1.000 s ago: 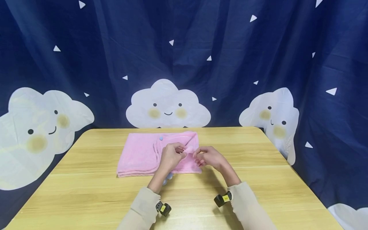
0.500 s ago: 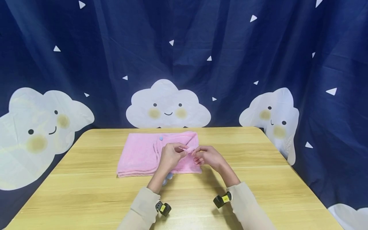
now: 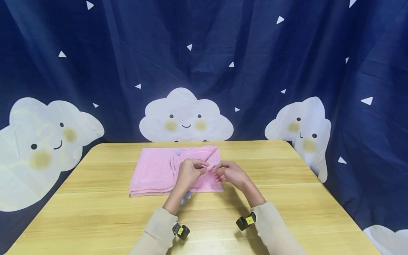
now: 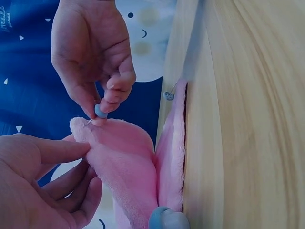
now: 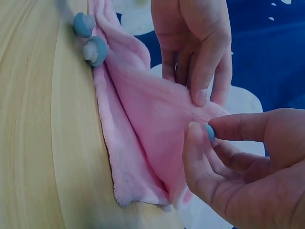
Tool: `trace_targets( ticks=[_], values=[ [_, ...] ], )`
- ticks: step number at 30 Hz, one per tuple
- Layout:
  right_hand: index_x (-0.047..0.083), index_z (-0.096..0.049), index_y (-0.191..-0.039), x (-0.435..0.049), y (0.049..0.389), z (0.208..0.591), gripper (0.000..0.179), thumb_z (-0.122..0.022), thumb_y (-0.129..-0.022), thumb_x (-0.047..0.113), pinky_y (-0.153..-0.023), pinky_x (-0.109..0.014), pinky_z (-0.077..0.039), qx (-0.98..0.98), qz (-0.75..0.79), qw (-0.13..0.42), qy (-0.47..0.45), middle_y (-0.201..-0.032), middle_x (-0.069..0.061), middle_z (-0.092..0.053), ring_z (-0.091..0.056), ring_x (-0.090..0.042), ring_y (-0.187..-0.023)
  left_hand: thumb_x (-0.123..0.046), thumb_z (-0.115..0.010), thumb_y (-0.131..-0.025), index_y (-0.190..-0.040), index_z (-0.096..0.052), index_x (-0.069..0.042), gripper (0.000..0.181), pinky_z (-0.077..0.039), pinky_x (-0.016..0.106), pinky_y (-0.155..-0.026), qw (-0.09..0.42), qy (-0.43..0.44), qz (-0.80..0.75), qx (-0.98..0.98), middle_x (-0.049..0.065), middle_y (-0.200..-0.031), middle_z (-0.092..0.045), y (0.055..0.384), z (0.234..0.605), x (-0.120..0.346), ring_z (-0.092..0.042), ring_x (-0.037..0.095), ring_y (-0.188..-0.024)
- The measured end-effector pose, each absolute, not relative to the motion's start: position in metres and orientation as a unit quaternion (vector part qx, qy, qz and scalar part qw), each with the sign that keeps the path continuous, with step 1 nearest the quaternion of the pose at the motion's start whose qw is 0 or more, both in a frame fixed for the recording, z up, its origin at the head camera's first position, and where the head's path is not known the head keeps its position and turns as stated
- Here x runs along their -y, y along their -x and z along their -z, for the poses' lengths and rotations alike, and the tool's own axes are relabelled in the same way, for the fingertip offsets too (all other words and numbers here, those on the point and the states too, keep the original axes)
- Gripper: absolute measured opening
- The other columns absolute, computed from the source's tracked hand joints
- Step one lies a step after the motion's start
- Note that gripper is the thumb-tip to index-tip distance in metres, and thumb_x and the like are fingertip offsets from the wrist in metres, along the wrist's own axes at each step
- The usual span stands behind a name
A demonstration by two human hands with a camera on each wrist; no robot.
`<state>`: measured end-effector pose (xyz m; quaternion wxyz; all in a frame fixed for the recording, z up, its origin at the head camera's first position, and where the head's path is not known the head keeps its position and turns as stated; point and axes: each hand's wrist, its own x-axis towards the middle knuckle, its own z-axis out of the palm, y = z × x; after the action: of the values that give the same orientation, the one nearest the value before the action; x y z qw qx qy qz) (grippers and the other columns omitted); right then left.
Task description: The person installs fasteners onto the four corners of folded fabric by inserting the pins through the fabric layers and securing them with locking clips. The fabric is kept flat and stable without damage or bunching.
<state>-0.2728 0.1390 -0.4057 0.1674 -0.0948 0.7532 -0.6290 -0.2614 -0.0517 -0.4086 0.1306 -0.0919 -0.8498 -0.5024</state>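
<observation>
A folded pink plush cloth [image 3: 153, 171] lies on the table, its right part lifted into a raised fold. My left hand [image 3: 189, 174] pinches the edge of that fold between thumb and fingers. Close on its right, my right hand [image 3: 233, 174] pinches a small blue-capped pin [image 4: 100, 111] at the same edge. In the left wrist view, a thin metal shaft shows between the cap and the cloth corner; whether it passes through the cloth I cannot tell. The right wrist view shows the blue cap [image 5: 209, 132] between thumb and index finger.
Mushroom-shaped pieces with blue caps [image 5: 94, 51] sit along the cloth's near edge. Another blue pin [image 4: 168, 96] stands at the cloth's far end. The wooden table [image 3: 95, 219] reaches a dark blue curtain [image 3: 210, 28] printed with clouds.
The right hand has shifted slightly left, closer to the left hand's fingertips, over the raised fold. The left hand and the rest of the cloth stay nearly still.
</observation>
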Motion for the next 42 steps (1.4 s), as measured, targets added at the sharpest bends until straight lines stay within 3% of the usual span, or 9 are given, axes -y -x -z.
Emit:
trace_targets(
  ticks=[5, 10, 13, 18, 27, 31, 36, 42],
  values=[
    [-0.015, -0.059, -0.117, -0.139, 0.2725, 0.4043, 0.036, -0.054, -0.103, 0.017, -0.083, -0.035, -0.058, -0.75, 0.628, 0.179, 0.103, -0.097, -0.015, -0.067, -0.066, -0.017, -0.081, -0.001, -0.076, -0.077, -0.086, -0.083, -0.016, 0.018, -0.051, 0.028, -0.065, 0.142, 0.092, 0.487, 0.857, 0.003, -0.085, -0.08, 0.2613, 0.4081, 0.0503, -0.071, 0.013, -0.075],
    [-0.018, -0.054, -0.121, -0.1383, 0.2725, 0.4031, 0.051, -0.05, -0.107, 0.031, -0.083, -0.033, -0.059, -0.74, 0.635, 0.195, 0.102, -0.097, -0.014, -0.066, -0.066, -0.016, -0.082, 0.001, -0.075, -0.078, -0.084, -0.083, -0.015, 0.019, -0.042, 0.025, -0.055, 0.142, 0.1, 0.471, 0.865, 0.002, -0.086, -0.08, 0.2603, 0.4056, 0.0485, -0.056, 0.007, -0.059],
    [-0.017, -0.052, -0.119, -0.1377, 0.2719, 0.4021, 0.042, -0.051, -0.106, 0.024, -0.08, -0.032, -0.06, -0.732, 0.643, 0.201, 0.099, -0.096, -0.015, -0.066, -0.067, -0.015, -0.079, 0.003, -0.074, -0.079, -0.083, -0.083, -0.014, 0.02, -0.037, 0.024, -0.05, 0.143, 0.105, 0.463, 0.868, 0.003, -0.085, -0.08, 0.2597, 0.4046, 0.0478, -0.047, 0.007, -0.052],
    [-0.01, -0.051, -0.112, -0.1368, 0.2705, 0.3998, 0.024, -0.05, -0.104, 0.012, -0.083, -0.036, -0.061, -0.723, 0.653, 0.206, 0.096, -0.093, -0.016, -0.066, -0.068, -0.016, -0.078, 0.003, -0.074, -0.079, -0.082, -0.083, -0.015, 0.021, -0.034, 0.022, -0.047, 0.141, 0.103, 0.456, 0.873, 0.003, -0.087, -0.08, 0.2588, 0.4039, 0.0469, -0.043, 0.006, -0.049],
    [-0.009, -0.051, -0.113, -0.1365, 0.2719, 0.4012, 0.023, -0.047, -0.103, 0.011, -0.09, -0.041, -0.059, -0.725, 0.649, 0.213, 0.089, -0.098, -0.021, -0.066, -0.069, -0.018, -0.081, 0.006, -0.071, -0.077, -0.08, -0.083, -0.014, 0.023, -0.034, 0.02, -0.046, 0.135, 0.111, 0.458, 0.872, 0.003, -0.083, -0.079, 0.2588, 0.4047, 0.0455, -0.046, 0.005, -0.051],
    [-0.008, -0.054, -0.111, -0.136, 0.2725, 0.4018, 0.023, -0.045, -0.1, 0.01, -0.085, -0.039, -0.06, -0.736, 0.642, 0.2, 0.082, -0.094, -0.019, -0.066, -0.069, -0.019, -0.078, 0.005, -0.073, -0.078, -0.081, -0.082, -0.014, 0.022, -0.039, 0.021, -0.048, 0.13, 0.107, 0.46, 0.872, 0.004, -0.082, -0.079, 0.2579, 0.4039, 0.0451, -0.053, 0.007, -0.055],
    [-0.009, -0.054, -0.107, -0.1348, 0.2724, 0.4019, 0.023, -0.044, -0.1, 0.011, -0.079, -0.034, -0.059, -0.743, 0.641, 0.176, 0.077, -0.09, -0.016, -0.065, -0.066, -0.018, -0.076, 0.0, -0.078, -0.079, -0.089, -0.082, -0.014, 0.018, -0.053, 0.028, -0.063, 0.131, 0.106, 0.455, 0.875, 0.006, -0.085, -0.079, 0.2565, 0.4031, 0.0444, -0.07, 0.014, -0.072],
    [-0.011, -0.056, -0.105, -0.1321, 0.274, 0.4048, 0.023, -0.046, -0.099, 0.009, -0.073, -0.029, -0.058, -0.739, 0.651, 0.16, 0.063, -0.085, -0.012, -0.064, -0.063, -0.016, -0.073, -0.004, -0.081, -0.079, -0.093, -0.082, -0.012, 0.016, -0.055, 0.03, -0.064, 0.123, 0.107, 0.458, 0.874, 0.006, -0.084, -0.079, 0.2551, 0.4024, 0.0433, -0.07, 0.015, -0.071]
  ],
)
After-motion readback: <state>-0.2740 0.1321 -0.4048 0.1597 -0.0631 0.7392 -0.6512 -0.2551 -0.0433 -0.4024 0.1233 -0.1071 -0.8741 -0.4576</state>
